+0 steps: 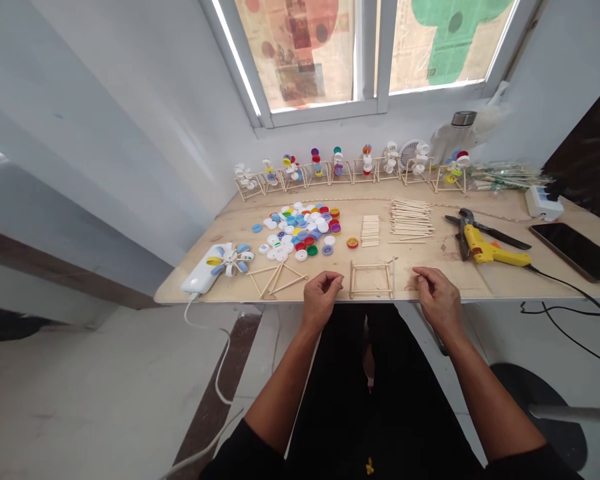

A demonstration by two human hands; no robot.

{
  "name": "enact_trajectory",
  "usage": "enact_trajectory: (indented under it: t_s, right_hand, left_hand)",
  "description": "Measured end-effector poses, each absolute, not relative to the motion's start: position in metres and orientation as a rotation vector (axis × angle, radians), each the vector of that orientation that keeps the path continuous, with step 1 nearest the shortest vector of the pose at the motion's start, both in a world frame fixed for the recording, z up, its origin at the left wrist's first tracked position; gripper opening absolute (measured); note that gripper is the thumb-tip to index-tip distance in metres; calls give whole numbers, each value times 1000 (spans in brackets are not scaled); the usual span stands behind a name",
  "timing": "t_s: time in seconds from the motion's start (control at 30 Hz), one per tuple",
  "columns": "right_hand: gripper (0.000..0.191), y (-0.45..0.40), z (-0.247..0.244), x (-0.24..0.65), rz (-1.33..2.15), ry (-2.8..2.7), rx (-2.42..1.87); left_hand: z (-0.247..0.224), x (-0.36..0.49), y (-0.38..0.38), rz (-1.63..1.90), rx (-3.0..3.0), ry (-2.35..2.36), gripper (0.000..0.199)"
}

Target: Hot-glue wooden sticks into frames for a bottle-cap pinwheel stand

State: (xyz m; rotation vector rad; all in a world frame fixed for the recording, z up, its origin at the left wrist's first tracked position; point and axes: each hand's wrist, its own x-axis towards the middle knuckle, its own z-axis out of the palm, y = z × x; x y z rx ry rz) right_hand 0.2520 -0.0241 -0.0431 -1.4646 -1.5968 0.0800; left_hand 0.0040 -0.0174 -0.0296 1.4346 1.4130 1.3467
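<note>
My left hand (322, 297) rests at the table's front edge, fingers curled and thumb against the index finger; nothing shows in it. Just right of it lies a frame of wooden sticks (372, 291), a square with short uprights. On the frame's other side, my right hand (439, 297) is also curled closed at the edge, with nothing visible in the fingers. Neither hand touches the frame. Left of my left hand are joined stick triangles (265, 288) and a wheel of bottle caps (232, 259), which leans on a white power bank (198, 275).
Loose bottle caps (300, 230) lie in a pile, with short sticks (371, 231) and longer sticks (411, 220) alongside. A yellow glue gun (490, 251), pliers (505, 233) and a phone (580, 250) are at right. Several finished cap-wheel models (339, 172) line the back.
</note>
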Motion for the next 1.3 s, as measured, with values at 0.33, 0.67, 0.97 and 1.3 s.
enact_trajectory:
  t_s: [0.33, 0.67, 0.97, 1.3]
  right_hand:
    - [27, -21, -50, 257, -51, -1623, -1466]
    - [28, -21, -49, 256, -96, -1625, -1519]
    - [27, -22, -50, 254, -94, -1608, -1518]
    - [26, -23, -51, 251, -72, -1603, -1482]
  left_hand:
    - [-30, 7, -18, 1383, 1472, 1380, 17]
    - [-24, -31, -54, 1537, 1611, 1598, 13]
    - [-23, -96, -72, 1573, 1479, 1908, 21]
    - [-26, -105, -101, 2122, 962, 1941, 34]
